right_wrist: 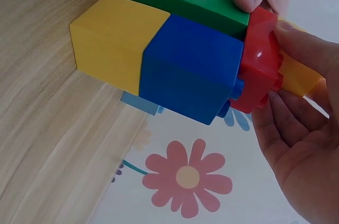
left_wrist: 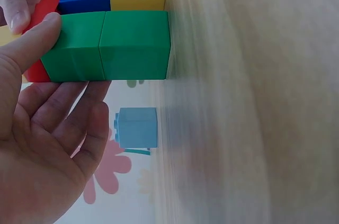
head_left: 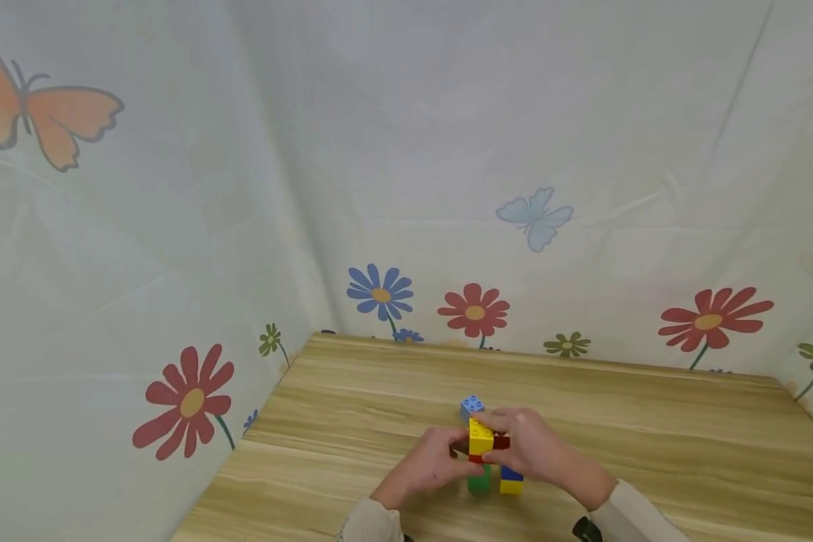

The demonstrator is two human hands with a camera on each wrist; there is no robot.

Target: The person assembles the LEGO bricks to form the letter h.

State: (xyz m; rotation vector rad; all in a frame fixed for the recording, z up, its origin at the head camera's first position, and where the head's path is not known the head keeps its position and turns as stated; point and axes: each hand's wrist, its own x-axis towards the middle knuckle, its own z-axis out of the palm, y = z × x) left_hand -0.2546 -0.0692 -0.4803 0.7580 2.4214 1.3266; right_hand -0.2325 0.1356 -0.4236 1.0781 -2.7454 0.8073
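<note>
Two green bricks (left_wrist: 135, 46) stand stacked, with a red brick (right_wrist: 259, 57) on top and a yellow brick (head_left: 481, 435) above the red one. My left hand (head_left: 430, 467) grips the upper part of this stack, its thumb at the seam between green and red and its fingers on the far side. With the thumb on one side and fingers on the other, my right hand (head_left: 531, 448) pinches the top yellow brick near the red one. Beside the green bricks stands a blue brick (right_wrist: 190, 65) on another yellow brick (right_wrist: 119, 44); whether red touches blue I cannot tell.
A light blue brick (head_left: 472, 406) stands on the wooden table (head_left: 352, 399) behind the stacks. White cloth walls (head_left: 406, 150) printed with flowers and butterflies rise along the table's back and left edges.
</note>
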